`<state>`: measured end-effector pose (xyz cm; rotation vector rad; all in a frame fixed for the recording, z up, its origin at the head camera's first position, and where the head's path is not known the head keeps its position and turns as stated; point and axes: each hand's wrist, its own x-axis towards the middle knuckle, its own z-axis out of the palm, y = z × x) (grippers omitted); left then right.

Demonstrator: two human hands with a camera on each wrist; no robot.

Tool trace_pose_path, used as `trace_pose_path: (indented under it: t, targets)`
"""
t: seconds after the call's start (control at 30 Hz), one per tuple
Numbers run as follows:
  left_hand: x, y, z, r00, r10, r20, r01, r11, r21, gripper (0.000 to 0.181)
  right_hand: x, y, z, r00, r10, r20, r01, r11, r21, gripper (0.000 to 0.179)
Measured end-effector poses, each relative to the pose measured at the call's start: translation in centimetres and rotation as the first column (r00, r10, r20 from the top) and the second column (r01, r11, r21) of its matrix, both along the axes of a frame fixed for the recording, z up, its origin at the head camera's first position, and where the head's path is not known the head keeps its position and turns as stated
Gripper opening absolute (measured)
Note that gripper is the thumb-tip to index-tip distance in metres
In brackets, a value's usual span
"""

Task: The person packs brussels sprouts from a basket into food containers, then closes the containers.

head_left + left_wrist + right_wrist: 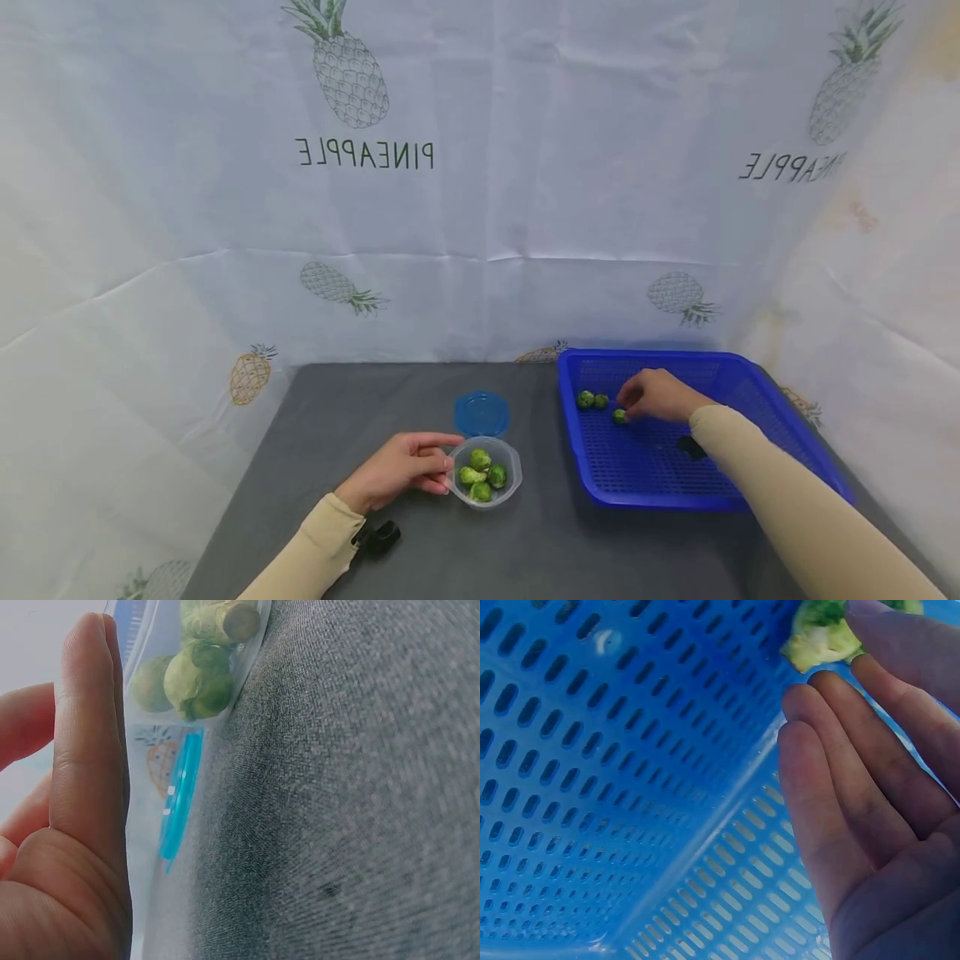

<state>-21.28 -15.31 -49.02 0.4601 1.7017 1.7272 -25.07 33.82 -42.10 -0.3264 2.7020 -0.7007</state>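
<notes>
A clear plastic container (513, 493) holding several Brussels sprouts (480, 459) stands on the dark table. My left hand (405, 468) holds its left rim, the thumb at the edge and the index finger stretched along the far side. In the left wrist view the thumb looks straight, beside the sprouts (199, 681) seen through the container wall. My right hand (658, 395) reaches into the blue basket (645, 500). Its thumb and index finger pinch a Brussels sprout (821, 639), while the other fingers extend loosely. Two more sprouts (586, 399) lie at the basket's left side.
A round blue lid (482, 414) lies just behind the container. The grey cloth-covered table (360, 400) backs onto a white curtain (487, 208) printed with pineapples. The basket's raised wall stands between the container and my right hand.
</notes>
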Motion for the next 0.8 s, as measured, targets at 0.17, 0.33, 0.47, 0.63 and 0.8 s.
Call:
trace_pose_path:
  t: [0.17, 0.33, 0.47, 0.63, 0.8]
  targets:
    - [-0.06, 0.16, 0.05, 1.0, 0.002, -0.003, -0.002, 1.0, 0.004, 0.059, -0.06, -0.09, -0.37, 1.0, 0.0, 0.012, -0.001, 1.0, 0.007, 0.031]
    - [0.02, 0.16, 0.19, 1.0, 0.004, -0.004, -0.004, 1.0, -0.007, 0.059, -0.12, -0.28, -0.86, 1.0, 0.005, 0.02, -0.005, 1.0, 0.008, 0.033]
    - [0.02, 0.14, 0.26, 1.0, 0.003, -0.013, -0.003, 1.0, -0.016, 0.06, -0.07, -0.37, -0.97, 1.0, -0.001, 0.009, 0.001, 1.0, 0.012, 0.031]
    - [-0.03, 0.11, 0.18, 1.0, -0.003, -0.021, 0.002, 1.0, -0.014, 0.059, 0.2, -0.58, -0.75, 1.0, -0.003, 0.019, 0.003, 1.0, 0.007, 0.027]
    - [-0.13, -0.05, -0.08, 1.0, -0.008, -0.023, 0.008, 1.0, 0.0, 0.059, 0.54, -1.01, -0.2, 1.0, -0.015, 0.012, 0.015, 1.0, -0.006, 0.024]
